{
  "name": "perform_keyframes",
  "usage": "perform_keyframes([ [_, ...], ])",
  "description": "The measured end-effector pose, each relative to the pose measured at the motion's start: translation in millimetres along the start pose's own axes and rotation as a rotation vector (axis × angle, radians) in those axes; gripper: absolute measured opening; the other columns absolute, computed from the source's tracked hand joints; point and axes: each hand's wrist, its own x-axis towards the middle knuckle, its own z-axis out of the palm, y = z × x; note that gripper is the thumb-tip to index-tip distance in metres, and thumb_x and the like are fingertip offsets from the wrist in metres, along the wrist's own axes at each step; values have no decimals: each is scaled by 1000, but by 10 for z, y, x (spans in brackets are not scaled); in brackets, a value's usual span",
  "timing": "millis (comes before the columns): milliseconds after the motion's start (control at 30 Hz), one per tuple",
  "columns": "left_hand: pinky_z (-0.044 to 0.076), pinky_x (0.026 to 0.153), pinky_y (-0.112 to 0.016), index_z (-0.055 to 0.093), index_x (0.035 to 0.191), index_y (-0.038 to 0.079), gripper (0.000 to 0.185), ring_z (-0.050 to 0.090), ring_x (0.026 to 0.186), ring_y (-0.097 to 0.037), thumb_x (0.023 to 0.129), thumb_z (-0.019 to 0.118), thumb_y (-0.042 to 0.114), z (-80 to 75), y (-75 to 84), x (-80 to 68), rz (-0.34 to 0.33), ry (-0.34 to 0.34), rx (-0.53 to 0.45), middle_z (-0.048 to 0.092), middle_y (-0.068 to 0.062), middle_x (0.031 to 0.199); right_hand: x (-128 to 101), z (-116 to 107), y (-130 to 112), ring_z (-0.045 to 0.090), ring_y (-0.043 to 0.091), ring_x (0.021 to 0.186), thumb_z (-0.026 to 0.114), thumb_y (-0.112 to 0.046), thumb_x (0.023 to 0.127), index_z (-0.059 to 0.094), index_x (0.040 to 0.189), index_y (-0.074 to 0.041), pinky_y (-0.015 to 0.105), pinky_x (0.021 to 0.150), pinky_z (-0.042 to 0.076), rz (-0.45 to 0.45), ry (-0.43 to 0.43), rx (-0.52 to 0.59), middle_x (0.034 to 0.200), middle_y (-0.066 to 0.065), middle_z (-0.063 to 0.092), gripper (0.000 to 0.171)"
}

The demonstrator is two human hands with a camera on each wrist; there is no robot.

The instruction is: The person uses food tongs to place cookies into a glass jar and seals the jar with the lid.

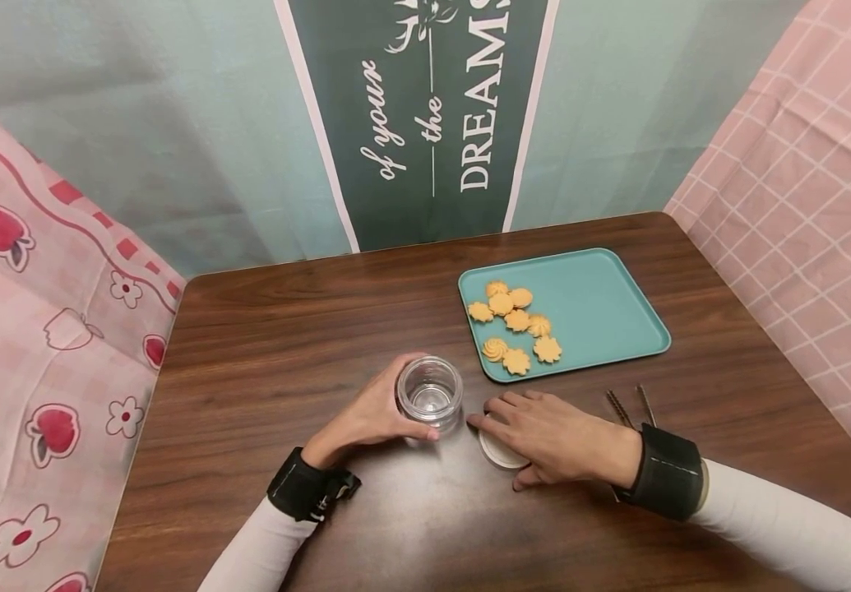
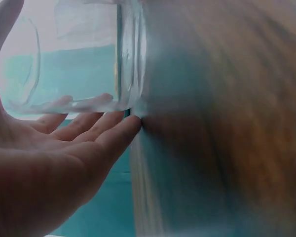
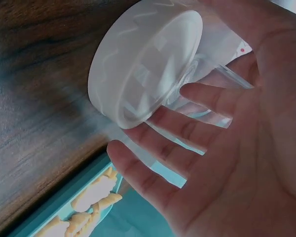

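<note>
The table (image 1: 270, 345) runs out on all sides of the jar (image 1: 431, 395), which serves as the landmark here. The tray (image 1: 595, 304) lies flat to the right of the jar and farther from the person, its long side running roughly left to right.

The left hand (image 1: 373, 411) is at the jar's left wall and grips it, thumb on the near side and fingers round the far side. The right hand (image 1: 558, 432) is to the jar's right, palm down over the lid (image 1: 502, 454), with fingers fairly straight and spread wide; how firmly they bear on the lid, I cannot tell.

The jar stands on the table with its axis vertical; I judge the ringed end facing up to be its mouth. The lid lies flat, just to the right of the jar and a little nearer the person, apart from it by a narrow gap. Which face of the lid is up is not clear. So the key relation is sideways: jar in the left hand, lid under the right, with the right fingertips close to the jar's right wall.

Smallest are the cookies (image 1: 517, 320), grouped on the tray's end nearer the jar.
</note>
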Motion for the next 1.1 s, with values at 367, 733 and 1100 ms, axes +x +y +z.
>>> perform_keyframes([
  [367, 33, 123, -54, 34, 158, -3, 110, 46, 147, -38, 70, 100, 9, -129, -10, -78, 62, -29, -109, 49, -20, 157, -118, -144, 47, 63, 28, 117, 78, -68, 85, 55, 150, -10, 48, 89, 59, 33, 148, 20, 133, 7, 63, 90],
  [733, 31, 124, -56, 36, 156, -5, 108, 43, 149, -42, 71, 100, 10, -239, 1, -166, 60, 6, -99, 46, -28, 158, -294, -206, 144, 71, 26, 96, 78, -39, 94, 67, 131, -2, 45, 73, 61, 181, 453, -33, 115, 11, 69, 54],
  [1100, 33, 123, -55, 39, 156, -2, 107, 44, 149, -37, 71, 101, 14, -354, 39, -248, 48, 47, -13, 48, -26, 158, -497, -264, 167, 73, 33, 95, 85, -35, 87, 67, 128, 0, 49, 62, 60, 451, 528, 57, 113, 16, 71, 57],
])
